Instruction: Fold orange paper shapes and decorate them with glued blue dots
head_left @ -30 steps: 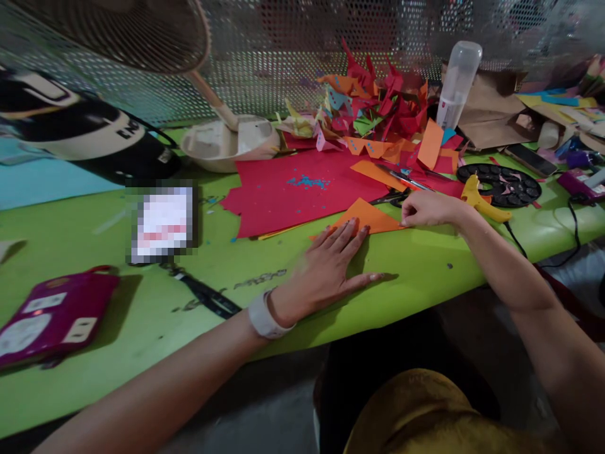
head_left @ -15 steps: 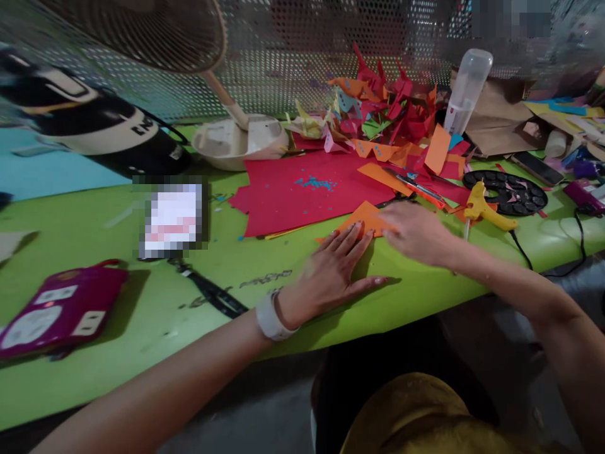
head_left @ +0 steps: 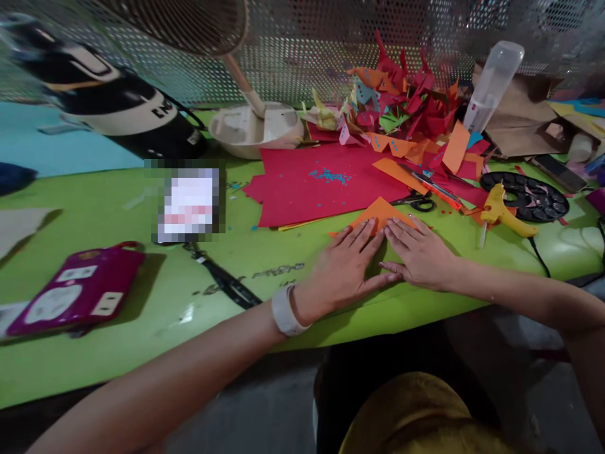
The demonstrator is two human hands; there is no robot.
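My left hand (head_left: 343, 271) lies flat on the green table (head_left: 123, 277), fingers stretched out over the near part of a folded orange paper (head_left: 380, 211). Right beside it, my right hand (head_left: 418, 255) is also flat and open, its fingertips pressing the same orange paper, the two thumbs almost meeting. A white band is on my left wrist. Only the far tip of the orange paper shows beyond my fingers.
Red paper sheets (head_left: 326, 183) lie behind the orange piece, with a heap of folded paper shapes (head_left: 401, 104) further back. Scissors (head_left: 418, 200), a yellow glue gun (head_left: 503, 211), a black round tray (head_left: 524, 195), a fan base (head_left: 255, 129), a magenta case (head_left: 78, 296) and a clear bottle (head_left: 491, 85) are around.
My right hand slid from the orange paper's right corner to the middle and flattened next to the left hand. The left hand has stayed pressed on the paper.
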